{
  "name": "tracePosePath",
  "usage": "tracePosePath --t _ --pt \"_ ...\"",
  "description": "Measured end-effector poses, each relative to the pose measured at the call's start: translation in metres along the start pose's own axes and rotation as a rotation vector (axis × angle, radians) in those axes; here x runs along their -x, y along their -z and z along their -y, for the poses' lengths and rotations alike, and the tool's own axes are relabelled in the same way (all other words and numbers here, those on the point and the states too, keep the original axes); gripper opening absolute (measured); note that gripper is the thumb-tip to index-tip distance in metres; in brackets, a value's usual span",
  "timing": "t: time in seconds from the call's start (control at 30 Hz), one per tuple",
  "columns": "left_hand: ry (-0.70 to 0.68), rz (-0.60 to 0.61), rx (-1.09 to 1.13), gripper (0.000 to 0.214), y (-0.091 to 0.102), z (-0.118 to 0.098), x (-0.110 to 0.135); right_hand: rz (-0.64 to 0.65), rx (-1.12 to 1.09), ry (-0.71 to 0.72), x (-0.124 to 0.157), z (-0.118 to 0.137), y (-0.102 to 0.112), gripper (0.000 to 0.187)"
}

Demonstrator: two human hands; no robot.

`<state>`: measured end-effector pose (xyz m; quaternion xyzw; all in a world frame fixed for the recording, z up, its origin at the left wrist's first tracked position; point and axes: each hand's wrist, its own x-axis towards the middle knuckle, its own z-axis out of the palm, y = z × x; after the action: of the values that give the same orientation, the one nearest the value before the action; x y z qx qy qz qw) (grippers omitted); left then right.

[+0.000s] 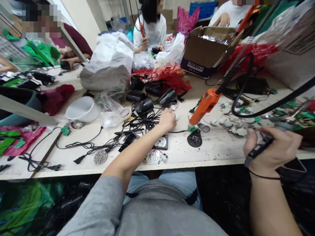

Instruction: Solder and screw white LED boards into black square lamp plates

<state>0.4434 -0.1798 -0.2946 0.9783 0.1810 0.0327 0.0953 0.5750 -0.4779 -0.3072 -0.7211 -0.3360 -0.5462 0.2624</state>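
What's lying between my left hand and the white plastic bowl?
In the head view, tangled black cables and a clear plastic bag lie between your left hand and the white plastic bowl.

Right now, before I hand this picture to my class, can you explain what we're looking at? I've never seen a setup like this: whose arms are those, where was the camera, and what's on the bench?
This is one picture from a camera worn on a person's head, looking forward and down, so the two bare arms are that person's own. The left hand is close to a tangle of black cables. The right hand grips a slim black handle, with a thin cord around the wrist. On the white bench lie an orange power tool, round metal discs, green circuit boards and a white plastic bowl. A co-worker sits across the bench.
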Motion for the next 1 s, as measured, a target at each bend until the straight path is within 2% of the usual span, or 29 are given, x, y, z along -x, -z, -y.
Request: tracePosePath --t 0.1,0.17,0.23,0.3,0.43,0.5,0.57,0.7,0.83,1.0 --pt "0.017 0.003 0.031 0.008 -0.005 -0.002 -0.002 -0.008 -0.100 -0.006 0.001 0.034 0.020 0.033" --pt "0.021 -0.002 0.050 0.009 -0.005 0.001 0.000 0.047 -0.192 -0.040 0.004 0.061 0.038 0.037" --pt "0.029 -0.025 0.115 0.010 -0.001 0.009 0.004 0.119 -0.319 -0.113 0.009 0.083 0.054 0.032" --pt "0.059 -0.091 0.329 0.011 0.006 0.019 0.011 0.140 -0.473 -0.183 0.016 0.101 0.067 0.024" --pt "0.084 -0.291 0.988 0.014 0.028 0.038 0.038 0.203 -0.691 -0.272 0.027 0.126 0.084 0.020" --pt "0.069 -0.324 1.197 0.015 0.041 0.043 0.060 0.300 -0.748 -0.280 0.029 0.137 0.087 0.018" --pt "0.095 -0.308 1.321 0.022 0.053 0.044 0.085 0.375 -0.782 -0.235 0.027 0.148 0.087 0.020" --pt "0.218 -0.179 1.486 0.035 0.067 0.043 0.138 0.437 -0.841 -0.135 0.020 0.169 0.078 0.025" --pt "0.347 -0.056 1.583 0.035 0.064 0.040 0.177 0.489 -0.939 -0.112 0.016 0.183 0.068 0.030" --pt "0.472 -0.013 1.626 0.037 0.047 0.030 0.199 0.558 -1.004 -0.118 0.018 0.193 0.063 0.041"
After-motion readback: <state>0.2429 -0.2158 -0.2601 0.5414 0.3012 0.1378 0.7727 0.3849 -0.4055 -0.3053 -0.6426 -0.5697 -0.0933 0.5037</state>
